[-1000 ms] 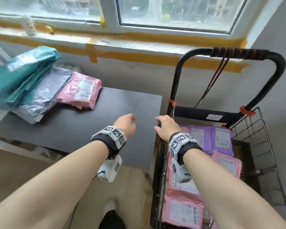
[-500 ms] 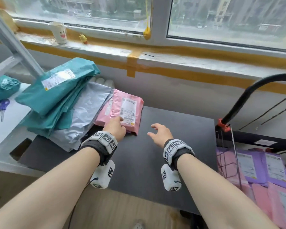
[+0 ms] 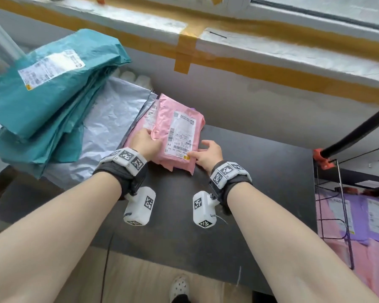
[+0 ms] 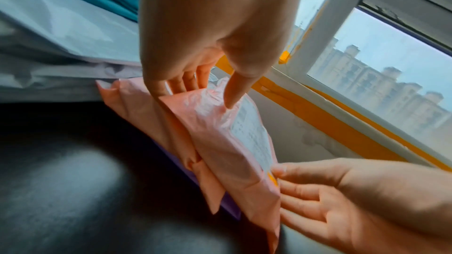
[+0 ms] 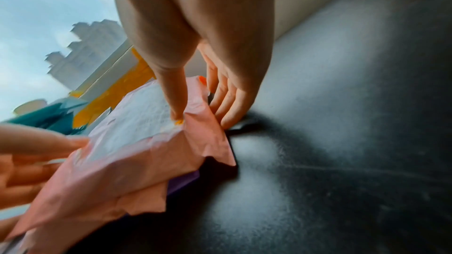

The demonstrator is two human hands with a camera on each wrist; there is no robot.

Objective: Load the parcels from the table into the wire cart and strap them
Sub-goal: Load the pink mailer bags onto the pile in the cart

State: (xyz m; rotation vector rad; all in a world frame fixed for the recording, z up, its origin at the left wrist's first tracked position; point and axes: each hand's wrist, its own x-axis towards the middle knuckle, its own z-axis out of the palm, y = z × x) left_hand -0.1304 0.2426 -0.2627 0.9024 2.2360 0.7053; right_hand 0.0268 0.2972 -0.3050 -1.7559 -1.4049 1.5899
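Note:
A pink parcel [image 3: 179,132] with a white label lies on top of a small stack at the back of the dark table [image 3: 260,193]. My left hand [image 3: 148,143] grips its left edge; in the left wrist view the thumb lies on top and the fingers [image 4: 186,84] go underneath. My right hand [image 3: 204,153] pinches the near right corner, thumb on the label and fingers [image 5: 227,111] under the edge. Under the pink parcel [image 5: 137,161] a second pink one and a purple parcel [image 5: 183,181] show. The wire cart [image 3: 341,193] stands at the right, with pink and purple parcels [image 3: 370,215] inside.
Teal parcels [image 3: 53,88] are piled on grey parcels [image 3: 109,114] at the left of the table. The cart's black handle [image 3: 357,132] rises at the right. A taped window sill [image 3: 228,47] runs along the wall behind. My shoe [image 3: 179,287] is on the wooden floor below.
Both hands have moved from the cart side of the table to the pink parcel and taken hold of it. The head view has swung left and down.

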